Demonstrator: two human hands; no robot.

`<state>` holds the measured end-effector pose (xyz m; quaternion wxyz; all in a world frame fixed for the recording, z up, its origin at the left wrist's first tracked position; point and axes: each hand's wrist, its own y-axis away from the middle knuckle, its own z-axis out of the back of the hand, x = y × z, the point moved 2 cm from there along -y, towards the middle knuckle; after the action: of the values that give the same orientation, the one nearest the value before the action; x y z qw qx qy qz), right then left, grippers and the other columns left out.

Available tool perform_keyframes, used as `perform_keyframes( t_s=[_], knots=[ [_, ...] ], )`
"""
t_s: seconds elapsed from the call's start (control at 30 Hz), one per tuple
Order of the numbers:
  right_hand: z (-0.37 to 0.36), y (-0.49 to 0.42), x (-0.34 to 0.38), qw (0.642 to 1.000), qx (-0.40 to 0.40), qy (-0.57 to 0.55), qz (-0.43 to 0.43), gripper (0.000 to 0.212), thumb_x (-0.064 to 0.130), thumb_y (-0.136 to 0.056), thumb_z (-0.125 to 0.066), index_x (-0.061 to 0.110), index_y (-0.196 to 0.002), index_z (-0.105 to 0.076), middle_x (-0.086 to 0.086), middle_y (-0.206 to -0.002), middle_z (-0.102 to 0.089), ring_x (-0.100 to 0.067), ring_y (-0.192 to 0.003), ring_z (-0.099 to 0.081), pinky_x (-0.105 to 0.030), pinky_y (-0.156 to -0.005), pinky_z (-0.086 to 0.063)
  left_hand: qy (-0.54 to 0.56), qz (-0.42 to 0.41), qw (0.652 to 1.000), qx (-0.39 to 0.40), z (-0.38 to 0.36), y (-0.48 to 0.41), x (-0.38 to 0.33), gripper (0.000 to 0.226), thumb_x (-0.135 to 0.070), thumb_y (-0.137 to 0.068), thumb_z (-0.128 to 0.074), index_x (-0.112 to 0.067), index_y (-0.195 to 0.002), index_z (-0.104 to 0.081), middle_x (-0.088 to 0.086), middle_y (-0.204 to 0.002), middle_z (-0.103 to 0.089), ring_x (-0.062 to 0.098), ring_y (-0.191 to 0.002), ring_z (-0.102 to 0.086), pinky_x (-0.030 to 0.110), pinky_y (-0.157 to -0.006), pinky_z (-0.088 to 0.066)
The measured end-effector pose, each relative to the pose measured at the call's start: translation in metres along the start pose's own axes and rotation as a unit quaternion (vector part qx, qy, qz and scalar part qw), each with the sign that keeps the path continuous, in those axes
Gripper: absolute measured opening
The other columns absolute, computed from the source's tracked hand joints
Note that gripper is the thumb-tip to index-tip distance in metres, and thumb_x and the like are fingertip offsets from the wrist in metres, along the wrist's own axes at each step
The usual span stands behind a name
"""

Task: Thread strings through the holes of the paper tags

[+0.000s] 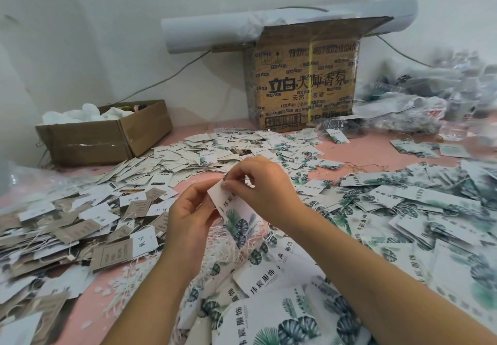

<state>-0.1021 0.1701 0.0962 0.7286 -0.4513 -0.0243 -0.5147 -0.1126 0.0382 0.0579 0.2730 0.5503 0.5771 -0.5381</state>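
Item under work: one rectangular paper tag, white card with a matte face, black characters down one side and a green-and-grey leaf print on its lower half. It is held in the air above the middle of the tabletop, tilted, with its top corner uppermost.

The left hand grips the tag's left edge, fingers curled behind it. The right hand pinches the top corner between thumb and fingertips. Whether a string is in that pinch cannot be told.

Directly beneath lies a loose tangle of thin white strings.

The tabletop surface is pink. Leaf-print tags are heaped to the right and in front, and flat brown tags to the left.

At the rear, against the wall, stand a large printed cardboard box and a small open cardboard box.
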Motion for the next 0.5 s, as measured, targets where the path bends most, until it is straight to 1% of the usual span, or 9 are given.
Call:
perform_keyframes(
  t_s=[0.07,0.13,0.2,0.3,0.37,0.43,0.5],
  knots=[
    [-0.0004,-0.0003,0.0011,1.000,0.013,-0.018,-0.005,0.007,0.025,-0.083,-0.067,0.018,-0.082,-0.068,0.013,-0.075,-0.053,-0.005,-0.075,-0.043,-0.026,-0.068,-0.038,0.013,0.005,1.000,-0.006,0.0004,-0.0004,0.0004,0.019,-0.012,-0.067,-0.062,-0.024,-0.073,-0.075,-0.001,-0.078,-0.073,0.010,-0.070,-0.068,0.020,-0.061,-0.054],
    [-0.0005,-0.0004,0.0018,0.999,0.020,-0.040,-0.010,0.007,0.023,-0.082,-0.069,0.017,-0.080,-0.068,0.012,-0.074,-0.055,-0.005,-0.073,-0.044,-0.028,-0.068,-0.041,0.028,0.021,0.999,-0.011,0.0014,-0.0011,0.0011,0.021,-0.009,-0.066,-0.061,-0.025,-0.069,-0.075,-0.001,-0.073,-0.072,0.009,-0.066,-0.067,0.020,-0.058,-0.054],
    [-0.0008,0.0000,0.0022,0.997,0.027,-0.065,-0.015,0.007,0.022,-0.081,-0.069,0.016,-0.079,-0.069,0.013,-0.070,-0.055,-0.001,-0.066,-0.044,-0.031,-0.066,-0.043,0.031,0.037,0.999,-0.015,0.0020,-0.0018,0.0010,0.024,-0.007,-0.069,-0.060,-0.025,-0.066,-0.075,-0.001,-0.070,-0.071,0.009,-0.064,-0.066,0.020,-0.058,-0.054],
    [-0.0018,0.0001,0.0030,0.996,0.044,-0.080,-0.019,0.007,0.022,-0.081,-0.070,0.016,-0.079,-0.069,0.018,-0.067,-0.053,0.000,-0.063,-0.046,-0.033,-0.065,-0.045,0.020,0.056,0.998,-0.033,0.0026,-0.0026,0.0011,0.027,0.004,-0.082,-0.057,-0.019,-0.075,-0.071,-0.001,-0.068,-0.069,0.009,-0.061,-0.064,0.020,-0.055,-0.054],
    [-0.0027,-0.0004,0.0024,0.995,0.059,-0.072,-0.022,0.008,0.024,-0.081,-0.070,0.016,-0.079,-0.068,0.017,-0.067,-0.054,-0.004,-0.063,-0.048,-0.033,-0.065,-0.046,0.012,0.066,0.997,-0.039,0.0019,-0.0024,0.0012,0.024,0.004,-0.085,-0.055,-0.017,-0.083,-0.066,-0.001,-0.067,-0.069,0.009,-0.060,-0.064,0.021,-0.054,-0.053],
    [-0.0029,-0.0007,0.0006,0.995,0.077,-0.059,-0.029,0.011,0.027,-0.082,-0.069,0.016,-0.079,-0.067,0.016,-0.064,-0.054,0.001,-0.058,-0.047,-0.027,-0.060,-0.044,0.017,0.075,0.996,-0.046,0.0015,-0.0025,0.0005,0.023,0.004,-0.086,-0.053,-0.017,-0.084,-0.063,0.000,-0.066,-0.068,0.009,-0.059,-0.063,0.024,-0.055,-0.052],
    [-0.0011,-0.0017,-0.0025,0.994,0.090,-0.051,-0.042,0.014,0.028,-0.083,-0.068,0.016,-0.078,-0.065,0.014,-0.059,-0.053,0.003,-0.048,-0.042,-0.019,-0.051,-0.037,0.039,0.076,0.994,-0.067,0.0023,-0.0039,-0.0017,0.026,0.006,-0.089,-0.048,-0.016,-0.085,-0.061,0.000,-0.066,-0.069,0.008,-0.058,-0.063,0.023,-0.054,-0.052]
  ],
)
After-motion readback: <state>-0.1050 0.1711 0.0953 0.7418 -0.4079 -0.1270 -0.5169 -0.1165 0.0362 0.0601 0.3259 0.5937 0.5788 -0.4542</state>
